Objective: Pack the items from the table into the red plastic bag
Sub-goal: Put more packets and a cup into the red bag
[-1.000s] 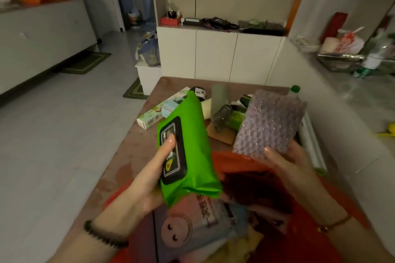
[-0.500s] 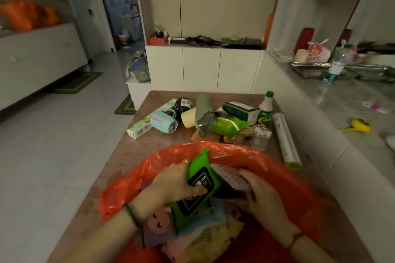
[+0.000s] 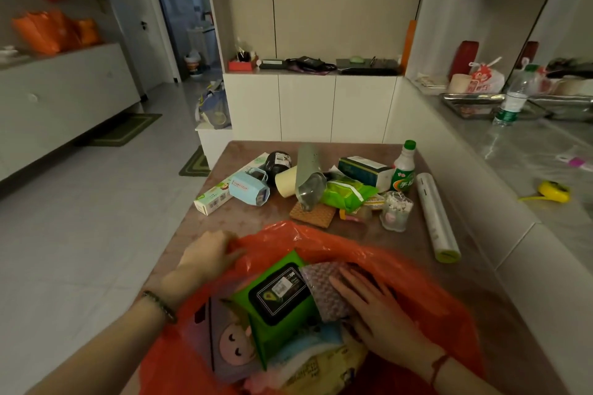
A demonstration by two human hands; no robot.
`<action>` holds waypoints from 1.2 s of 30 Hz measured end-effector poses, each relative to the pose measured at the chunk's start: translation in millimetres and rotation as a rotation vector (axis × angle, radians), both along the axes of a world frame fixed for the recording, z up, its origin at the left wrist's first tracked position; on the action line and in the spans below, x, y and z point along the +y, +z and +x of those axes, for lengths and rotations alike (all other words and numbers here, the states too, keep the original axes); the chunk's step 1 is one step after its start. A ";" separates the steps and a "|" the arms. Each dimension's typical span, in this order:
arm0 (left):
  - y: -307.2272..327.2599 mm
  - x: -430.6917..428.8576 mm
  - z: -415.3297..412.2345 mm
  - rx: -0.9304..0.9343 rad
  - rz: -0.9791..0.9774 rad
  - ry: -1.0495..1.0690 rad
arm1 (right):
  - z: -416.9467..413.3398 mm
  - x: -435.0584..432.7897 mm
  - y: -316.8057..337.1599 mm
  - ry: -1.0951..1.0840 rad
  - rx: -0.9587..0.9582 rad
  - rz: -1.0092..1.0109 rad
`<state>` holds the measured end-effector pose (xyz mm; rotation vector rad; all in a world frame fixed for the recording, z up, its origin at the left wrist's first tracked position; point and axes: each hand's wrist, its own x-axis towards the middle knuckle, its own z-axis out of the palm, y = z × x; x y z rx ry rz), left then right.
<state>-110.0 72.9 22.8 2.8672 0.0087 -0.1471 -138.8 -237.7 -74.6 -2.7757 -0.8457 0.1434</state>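
Nearest the camera, the right hand [image 3: 382,314] lies flat with fingers spread on a bubble-wrap packet [image 3: 324,285] inside the open red plastic bag [image 3: 401,269], just beside a green wipes pack [image 3: 282,301] that rests on a pink smiley-face packet [image 3: 231,343]. At the bag's left rim, the left hand [image 3: 205,253] is closed, pinching the red plastic. Farther along the tabletop [image 3: 250,218] lie a light blue cup [image 3: 248,189], a grey bottle [image 3: 308,176], a green pouch [image 3: 348,194], a green-capped bottle [image 3: 404,168] and a white roll [image 3: 436,218].
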 end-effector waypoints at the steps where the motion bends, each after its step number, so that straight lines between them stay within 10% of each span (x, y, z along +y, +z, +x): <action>1: 0.5 4.3 3.9 -0.048 -0.152 -0.008 | 1.5 0.4 4.4 -0.004 0.017 -0.013; 6: 15.0 15.7 26.1 -0.102 -0.733 0.207 | 8.3 -3.4 41.9 -0.030 0.114 -0.115; 12: 23.9 22.0 34.2 0.285 -0.971 0.112 | 42.3 -0.1 95.7 0.002 -0.510 -0.046; 21: 5.9 23.1 70.3 0.388 -1.119 0.245 | 157.5 -55.6 95.7 -0.169 0.789 0.269; 25: -16.2 30.4 88.0 0.440 -1.055 0.373 | 208.6 -72.3 69.5 -0.772 0.245 0.970; 31: -19.9 36.5 121.4 0.340 -0.736 0.212 | 206.1 -68.6 -18.6 -1.004 0.041 0.931; 36: 5.2 -41.2 175.7 0.276 -0.857 0.160 | 219.4 -63.1 -55.0 -1.025 0.041 0.994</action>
